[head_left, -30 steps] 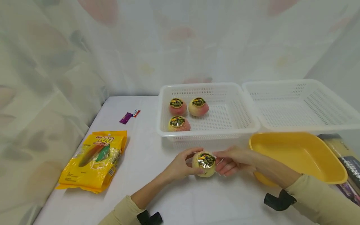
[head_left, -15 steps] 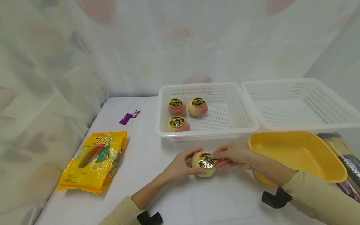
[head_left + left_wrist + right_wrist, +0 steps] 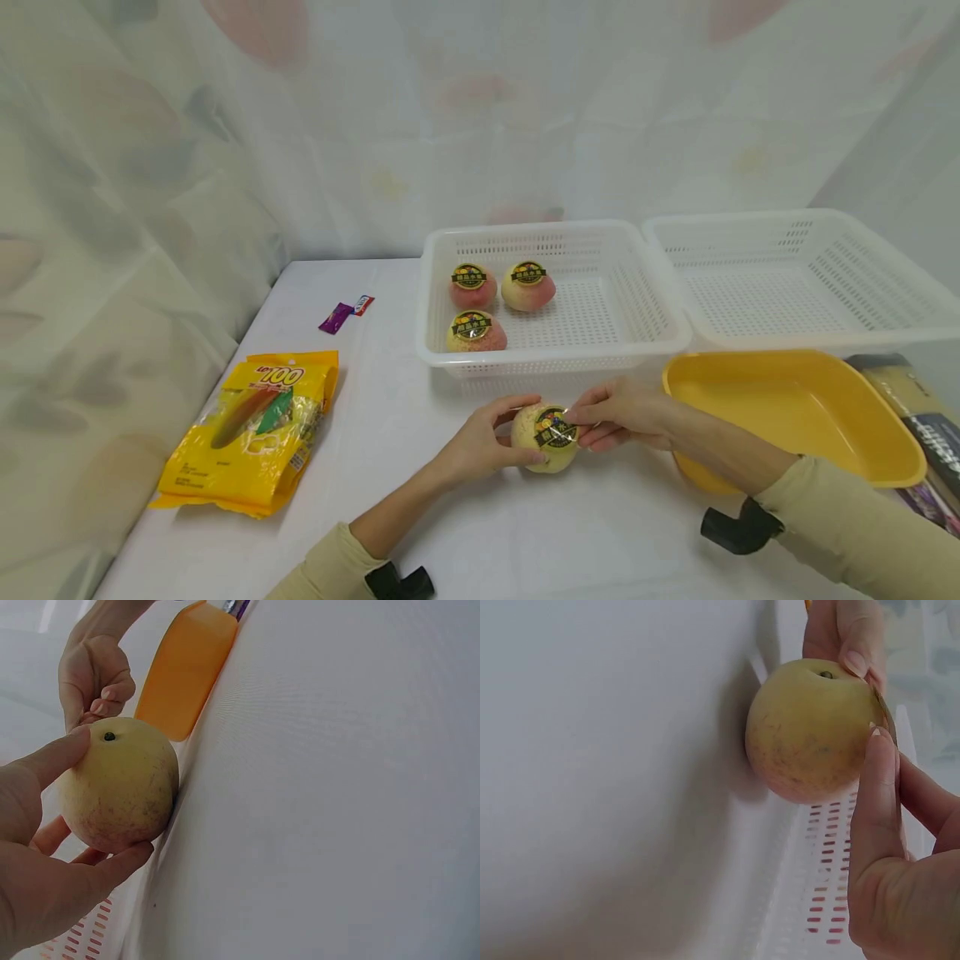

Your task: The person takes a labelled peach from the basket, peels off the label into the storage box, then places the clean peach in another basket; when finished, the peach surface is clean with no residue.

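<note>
Snack bag (image 3: 251, 427): glossy yellow crinkled plastic pouch, lying flat at the lower left of the head view on the white table (image 3: 375, 417).
Candy wrapper (image 3: 344, 312): small, flat, purple with a red and white end, left of centre, well apart from the bag.
Left hand (image 3: 480, 443): bottom centre; thumb and fingers curled round the left side of the peach, gripping it.
Peach (image 3: 545, 436): round, pale yellow with a faint pink blush, matte speckled skin, resting on the table just in front of the left basket; its stem pit shows in the left wrist view (image 3: 109, 736).
Sticker (image 3: 555, 427): round, shiny gold and black, on the top of the peach.
Right hand (image 3: 618, 412): fingertips pinch the right edge of the sticker, the fingers narrowly bent.
Left basket (image 3: 637, 333): white perforated plastic, rectangular, centre; holds three stickered pink-yellow peaches (image 3: 473, 286).
Right basket (image 3: 862, 333): same make, touching the first at the upper right.
Yellow tray (image 3: 885, 433): smooth plastic, rounded corners, lower right.
</note>
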Tool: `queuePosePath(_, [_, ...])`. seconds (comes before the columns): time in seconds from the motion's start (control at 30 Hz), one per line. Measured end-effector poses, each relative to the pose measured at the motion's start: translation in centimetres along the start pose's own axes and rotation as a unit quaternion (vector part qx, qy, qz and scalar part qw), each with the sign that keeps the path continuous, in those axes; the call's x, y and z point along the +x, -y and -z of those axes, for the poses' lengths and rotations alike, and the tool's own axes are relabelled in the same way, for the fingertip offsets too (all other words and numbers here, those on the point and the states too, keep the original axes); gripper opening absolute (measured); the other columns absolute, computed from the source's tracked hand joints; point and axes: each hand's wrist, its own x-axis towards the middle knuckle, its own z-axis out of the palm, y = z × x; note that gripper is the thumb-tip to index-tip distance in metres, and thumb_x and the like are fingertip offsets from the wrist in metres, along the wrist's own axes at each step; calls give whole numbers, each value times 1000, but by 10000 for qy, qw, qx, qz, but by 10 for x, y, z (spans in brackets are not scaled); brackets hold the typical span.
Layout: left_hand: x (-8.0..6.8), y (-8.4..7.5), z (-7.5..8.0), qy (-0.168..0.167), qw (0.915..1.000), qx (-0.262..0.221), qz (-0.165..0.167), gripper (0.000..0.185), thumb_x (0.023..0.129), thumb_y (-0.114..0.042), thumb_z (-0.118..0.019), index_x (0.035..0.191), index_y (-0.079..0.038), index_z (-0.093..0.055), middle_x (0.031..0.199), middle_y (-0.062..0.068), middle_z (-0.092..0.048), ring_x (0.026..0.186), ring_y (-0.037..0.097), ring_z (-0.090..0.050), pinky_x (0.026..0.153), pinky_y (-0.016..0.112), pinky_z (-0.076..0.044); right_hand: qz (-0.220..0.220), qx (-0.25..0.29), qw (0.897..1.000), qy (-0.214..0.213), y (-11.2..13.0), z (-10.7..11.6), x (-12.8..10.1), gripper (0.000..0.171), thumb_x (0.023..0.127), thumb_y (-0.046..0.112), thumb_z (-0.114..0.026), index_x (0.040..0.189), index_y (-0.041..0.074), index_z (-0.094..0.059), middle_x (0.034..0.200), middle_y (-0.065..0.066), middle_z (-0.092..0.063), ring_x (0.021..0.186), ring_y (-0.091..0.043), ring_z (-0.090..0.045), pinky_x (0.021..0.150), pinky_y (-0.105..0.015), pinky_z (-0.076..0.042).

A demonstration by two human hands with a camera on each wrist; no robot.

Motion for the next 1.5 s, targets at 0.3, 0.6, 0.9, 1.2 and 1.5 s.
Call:
queuePosePath(0.3, [2,1,1,-67,9999,93,45,68,75,-4,-81,136,-5,-50,134,6,-50,124,28,-46,91,27,-49,402,316,9985,178,8,31,-12,27,93,14,-62,109,-7,-57,91,-14,-68,76,-20,-69,73,-34,-57])
queuePosePath(0.6, [1,3,0,-82,9999,-27,129,69,75,-2,-80,136,-7,-49,134,5,-49,124,27,-46,92,28,-48,661,438,9968,-84,0,85,-43,13,93,10,-62,103,2,-60,96,-11,-67,84,-23,-68,82,-39,-54])
queuePosePath(0.9, [-1,1,0,-59,9999,-49,76,67,77,-3,-79,136,-4,-49,135,9,-48,124,30,-45,93,30,-48,433,770,9956,-308,-49,148,-62,5,96,8,-56,99,5,-59,95,-6,-67,86,-21,-68,82,-36,-54])
queuePosePath(1.2, [-1,2,1,-73,9998,-13,159,67,76,-5,-80,137,-8,-49,134,5,-49,123,27,-46,92,29,-49,-84,957,9939,-548,-82,150,-41,10,93,2,-60,99,-5,-56,89,-9,-68,78,-18,-69,75,-31,-56])
queuePosePath(1.5, [-1,0,1,-33,9999,-88,125,66,78,-4,-78,137,-4,-48,134,9,-48,121,28,-48,92,29,-49,-146,-292,9897,-1391,-77,136,-30,45,88,5,-66,115,-24,-44,82,-7,-64,68,-12,-66,66,-25,-57])
